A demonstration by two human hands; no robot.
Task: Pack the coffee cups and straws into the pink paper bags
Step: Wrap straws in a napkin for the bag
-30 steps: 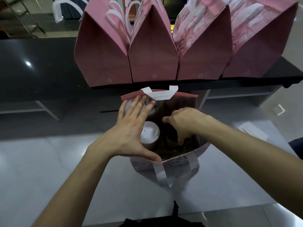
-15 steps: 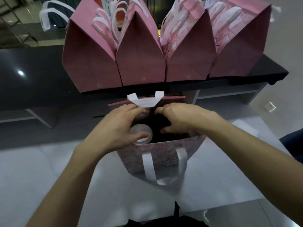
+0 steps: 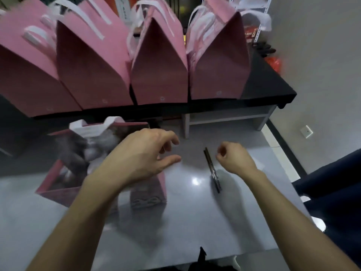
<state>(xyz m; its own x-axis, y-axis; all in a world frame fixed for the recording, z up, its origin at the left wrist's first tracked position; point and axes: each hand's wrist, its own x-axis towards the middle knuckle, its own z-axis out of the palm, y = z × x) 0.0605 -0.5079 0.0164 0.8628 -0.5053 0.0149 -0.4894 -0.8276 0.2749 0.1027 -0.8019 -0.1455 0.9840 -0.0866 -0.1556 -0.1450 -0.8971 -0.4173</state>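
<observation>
- Four closed pink paper bags (image 3: 159, 69) with white handles stand in a row on the black shelf (image 3: 267, 89).
- One open pink paper bag (image 3: 148, 194) stands on the grey table (image 3: 195, 222).
- One dark wrapped straw (image 3: 212, 170).
- Two bare hands.

My left hand (image 3: 144, 155) hangs palm down, fingers spread and loosely curled, thumb out. My right hand (image 3: 233, 157) is curled into a loose fist. Both forearms are bare.

Open pink bag (image 3: 101, 165) is motion-blurred — its contents perhaps cups — left forearm (image 3: 93, 194) covers part.
</observation>
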